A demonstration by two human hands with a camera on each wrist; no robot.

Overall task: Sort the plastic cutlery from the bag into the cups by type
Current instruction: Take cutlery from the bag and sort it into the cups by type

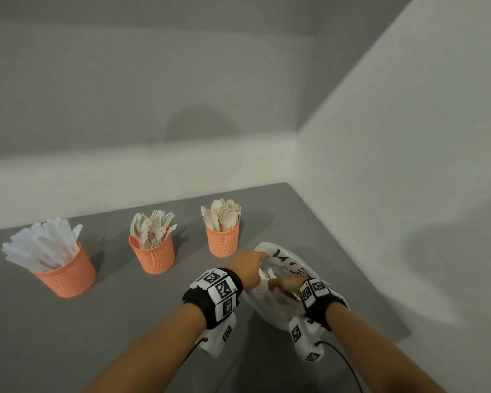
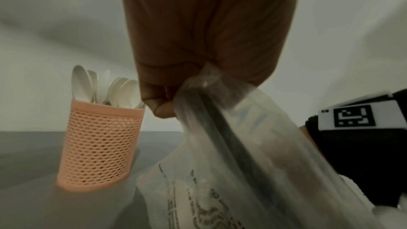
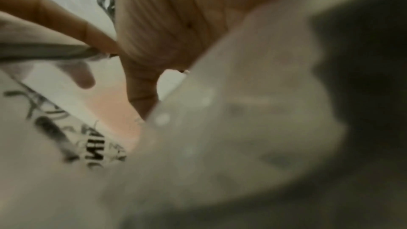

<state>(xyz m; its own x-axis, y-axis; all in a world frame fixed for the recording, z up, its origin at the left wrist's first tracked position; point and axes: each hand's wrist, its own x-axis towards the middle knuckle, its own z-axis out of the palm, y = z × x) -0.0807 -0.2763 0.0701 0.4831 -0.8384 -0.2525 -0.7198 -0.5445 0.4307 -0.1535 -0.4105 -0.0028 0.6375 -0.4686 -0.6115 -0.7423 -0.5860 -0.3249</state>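
Observation:
The translucent printed bag [image 1: 288, 260] lies on the grey table to the right of the cups. My left hand [image 1: 251, 260] pinches the bag's edge [image 2: 198, 86] and holds it up, with the fingers [image 2: 163, 109] curled round the plastic. My right hand [image 1: 279, 285] reaches inside the bag; its fingertips are hidden by the plastic. In the blurred right wrist view, a flat white piece of cutlery [image 3: 57, 93] lies in the bag near my right hand [image 3: 143, 97]. Whether the hand holds it does not show.
Three orange mesh cups stand in a row: knives [image 1: 67, 269] on the left, forks [image 1: 153, 255] in the middle, spoons [image 1: 223, 239] [image 2: 99, 145] nearest the bag. White walls close the table's far and right sides. Its right edge [image 1: 352, 268] runs just beyond the bag.

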